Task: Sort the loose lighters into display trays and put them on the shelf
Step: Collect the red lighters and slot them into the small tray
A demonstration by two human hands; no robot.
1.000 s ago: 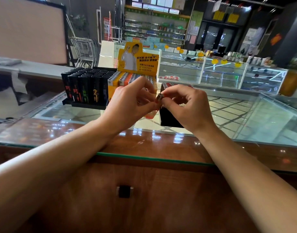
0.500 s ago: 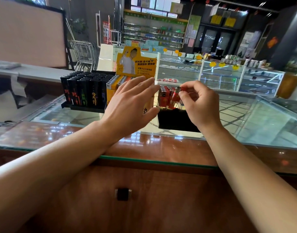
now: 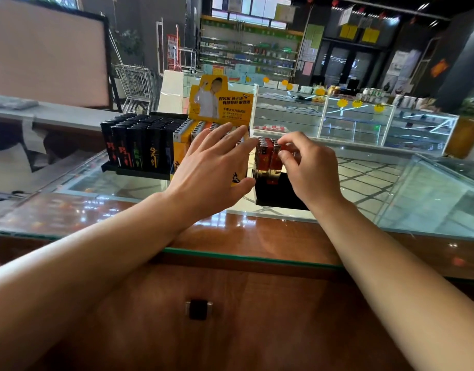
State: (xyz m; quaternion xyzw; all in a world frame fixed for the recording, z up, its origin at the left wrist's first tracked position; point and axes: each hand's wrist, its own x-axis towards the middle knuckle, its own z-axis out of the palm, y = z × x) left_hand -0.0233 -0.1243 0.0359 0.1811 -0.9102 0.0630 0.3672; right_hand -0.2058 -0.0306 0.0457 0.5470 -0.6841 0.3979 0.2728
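i judge the lighter (image 3: 275, 153) light, rigid, slick; right hand (image 3: 308, 167) pinches its metal cap above the black tray (image 3: 280, 192); left hand (image 3: 211, 167) beside it, fingers spread.

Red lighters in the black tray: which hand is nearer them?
Right. The right hand pinches the red lighters at their tops; the left hand is spread open just beside them.

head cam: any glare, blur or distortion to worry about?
Head view: ceiling-light glare spots on the glass counter; wide-angle bend at the edges, forearms stretched; the right hand and red lighters fairly sharp; the back shelves dim and soft.
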